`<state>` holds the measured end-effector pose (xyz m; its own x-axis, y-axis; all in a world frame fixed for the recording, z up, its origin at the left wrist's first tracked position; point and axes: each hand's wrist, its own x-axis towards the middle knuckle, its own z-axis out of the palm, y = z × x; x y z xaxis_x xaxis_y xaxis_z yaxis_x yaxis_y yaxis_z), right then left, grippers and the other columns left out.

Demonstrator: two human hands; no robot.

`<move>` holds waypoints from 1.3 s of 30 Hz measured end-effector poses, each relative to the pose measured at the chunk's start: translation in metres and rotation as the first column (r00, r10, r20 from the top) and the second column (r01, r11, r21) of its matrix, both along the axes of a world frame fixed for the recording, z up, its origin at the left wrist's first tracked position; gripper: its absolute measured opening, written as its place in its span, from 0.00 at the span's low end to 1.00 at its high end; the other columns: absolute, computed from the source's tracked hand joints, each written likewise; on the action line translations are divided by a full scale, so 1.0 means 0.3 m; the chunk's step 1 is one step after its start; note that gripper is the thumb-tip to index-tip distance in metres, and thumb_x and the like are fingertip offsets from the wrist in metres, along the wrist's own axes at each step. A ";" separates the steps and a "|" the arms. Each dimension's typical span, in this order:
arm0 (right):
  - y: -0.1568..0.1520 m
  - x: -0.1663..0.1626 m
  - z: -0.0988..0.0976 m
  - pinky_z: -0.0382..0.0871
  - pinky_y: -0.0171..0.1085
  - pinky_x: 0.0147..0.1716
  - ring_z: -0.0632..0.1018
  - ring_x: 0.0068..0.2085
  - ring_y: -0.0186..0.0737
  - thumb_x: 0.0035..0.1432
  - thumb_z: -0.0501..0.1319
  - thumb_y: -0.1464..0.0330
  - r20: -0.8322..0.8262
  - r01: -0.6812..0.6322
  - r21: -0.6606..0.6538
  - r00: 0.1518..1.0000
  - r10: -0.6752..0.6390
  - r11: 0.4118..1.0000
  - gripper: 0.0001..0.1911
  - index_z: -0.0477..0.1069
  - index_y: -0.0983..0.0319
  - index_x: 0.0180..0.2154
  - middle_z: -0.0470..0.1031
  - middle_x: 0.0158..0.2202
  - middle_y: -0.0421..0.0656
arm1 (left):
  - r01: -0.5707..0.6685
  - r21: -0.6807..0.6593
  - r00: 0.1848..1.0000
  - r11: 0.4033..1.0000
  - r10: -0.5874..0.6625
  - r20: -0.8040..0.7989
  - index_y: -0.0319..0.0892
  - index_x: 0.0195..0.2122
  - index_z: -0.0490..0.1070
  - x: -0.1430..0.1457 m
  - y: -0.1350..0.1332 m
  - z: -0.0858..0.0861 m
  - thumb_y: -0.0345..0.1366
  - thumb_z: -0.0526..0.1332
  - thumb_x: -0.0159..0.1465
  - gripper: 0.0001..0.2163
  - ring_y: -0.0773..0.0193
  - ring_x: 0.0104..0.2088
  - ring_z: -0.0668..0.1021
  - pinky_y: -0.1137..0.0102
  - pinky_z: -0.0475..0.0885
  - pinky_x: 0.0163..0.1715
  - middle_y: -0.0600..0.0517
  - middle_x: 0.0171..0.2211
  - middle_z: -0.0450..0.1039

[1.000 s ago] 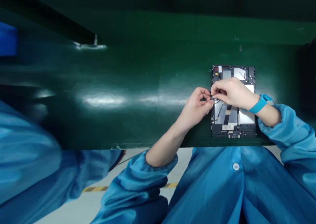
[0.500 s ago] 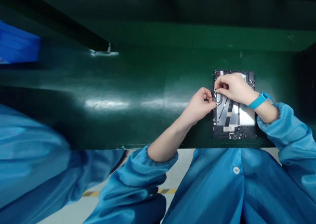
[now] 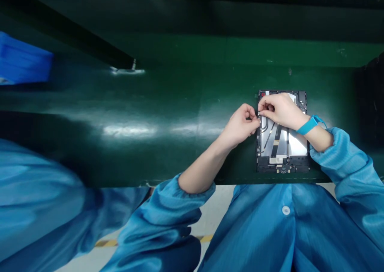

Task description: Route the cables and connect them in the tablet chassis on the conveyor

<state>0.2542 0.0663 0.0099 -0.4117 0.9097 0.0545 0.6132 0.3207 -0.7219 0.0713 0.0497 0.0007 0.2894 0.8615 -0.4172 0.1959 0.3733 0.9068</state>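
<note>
An opened tablet-like device [image 3: 295,165] lies flat near the front edge of the green table. Its black frame, silver inner plate and dark flat cables are exposed. My left hand [image 3: 243,124] is at the device's left edge, thumb and fingers curled together at the rim. Just above it, my right hand [image 3: 280,109] reaches over the upper part of the device, thumb and forefinger pinched at the same left edge. Whatever lies between the fingertips of either hand is too small to make out. A blue band [image 3: 310,125] circles my right wrist.
The green table [image 3: 180,96] stretches far to the left. A dark post [image 3: 90,36] with a metal foot stands on it, and a blue bin [image 3: 25,60] is at the far left. A person's blue sleeve [image 3: 39,196] is close on my left. Dark objects [image 3: 373,100] border the right.
The whole view has shifted slightly, so the table and device appear a little lower. Both hands stay at the device's left edge, with my right fingertips slightly closer to the rim.
</note>
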 end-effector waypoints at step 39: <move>0.027 0.013 0.015 0.70 0.38 0.41 0.78 0.33 0.38 0.52 0.61 0.80 -0.023 0.203 -0.014 0.979 -0.203 0.979 0.11 0.76 0.62 0.35 0.80 0.31 0.40 | -0.035 -0.080 0.993 0.996 0.043 0.108 0.45 0.32 0.59 0.051 0.125 0.002 0.21 0.68 0.60 0.18 0.74 0.11 0.65 0.79 0.55 0.13 0.64 0.13 0.62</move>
